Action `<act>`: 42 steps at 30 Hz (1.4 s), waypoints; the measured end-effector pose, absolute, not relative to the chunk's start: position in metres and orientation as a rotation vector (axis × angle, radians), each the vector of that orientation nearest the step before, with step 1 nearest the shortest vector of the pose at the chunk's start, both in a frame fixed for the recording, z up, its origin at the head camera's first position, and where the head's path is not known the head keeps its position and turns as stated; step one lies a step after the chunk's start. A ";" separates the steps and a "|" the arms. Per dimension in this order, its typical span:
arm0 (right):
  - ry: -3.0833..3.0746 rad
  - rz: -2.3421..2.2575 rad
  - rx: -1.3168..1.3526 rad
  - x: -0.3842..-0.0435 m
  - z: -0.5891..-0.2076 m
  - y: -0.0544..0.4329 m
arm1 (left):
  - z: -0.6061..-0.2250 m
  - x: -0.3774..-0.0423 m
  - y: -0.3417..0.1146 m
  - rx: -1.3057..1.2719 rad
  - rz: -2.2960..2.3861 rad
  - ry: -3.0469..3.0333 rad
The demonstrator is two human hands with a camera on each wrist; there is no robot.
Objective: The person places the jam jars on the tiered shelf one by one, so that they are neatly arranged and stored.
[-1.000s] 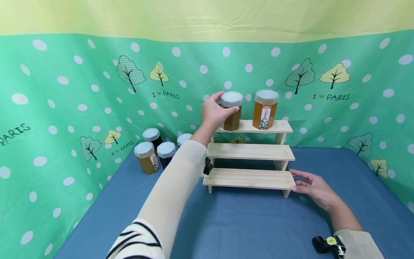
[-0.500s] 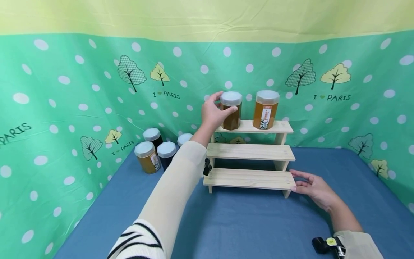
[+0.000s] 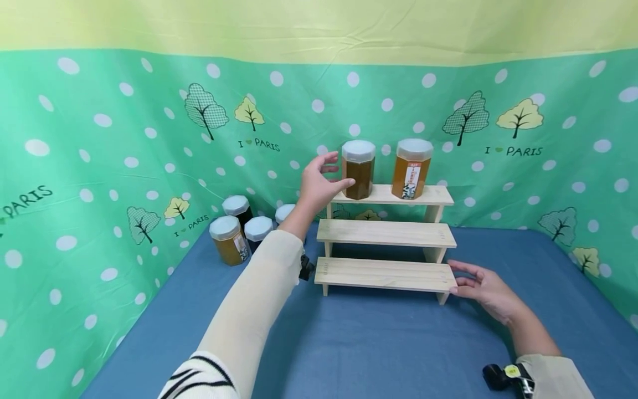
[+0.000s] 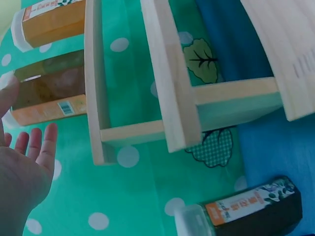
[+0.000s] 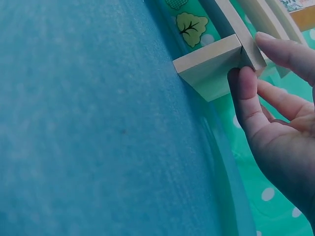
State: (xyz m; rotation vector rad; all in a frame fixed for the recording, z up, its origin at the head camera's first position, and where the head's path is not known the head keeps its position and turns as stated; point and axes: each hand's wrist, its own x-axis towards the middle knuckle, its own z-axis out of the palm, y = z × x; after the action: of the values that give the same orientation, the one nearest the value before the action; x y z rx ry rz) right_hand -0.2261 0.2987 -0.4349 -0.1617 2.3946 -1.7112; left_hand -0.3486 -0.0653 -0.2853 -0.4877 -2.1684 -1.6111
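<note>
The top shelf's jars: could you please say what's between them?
In the head view, only bare top shelf lies between the left jar and right jar.

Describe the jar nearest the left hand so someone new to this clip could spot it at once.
Find the pale wooden stand with three steps on the blue cloth. On its top step, pick the left jar, the one beside the left hand. Unlike the right jar next to it, it looks darker brown and turns no white label to the head camera.
</note>
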 end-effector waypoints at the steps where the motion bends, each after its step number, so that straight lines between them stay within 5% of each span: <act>1: 2.396 -1.712 -0.174 -0.226 -0.434 0.299 | -0.287 -0.348 -0.067 -0.500 -1.607 -2.171; 42: 2.381 -1.674 -0.198 -0.229 -0.436 0.303 | -0.315 -0.298 -0.153 -0.725 -1.538 -2.073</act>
State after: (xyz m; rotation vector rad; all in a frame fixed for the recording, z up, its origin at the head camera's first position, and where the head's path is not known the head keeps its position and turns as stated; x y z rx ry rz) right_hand -0.2285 0.3028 -0.4356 -0.1980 2.3814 -1.6741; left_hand -0.2984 -0.1530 -0.3148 -0.7250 -2.0728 -1.5383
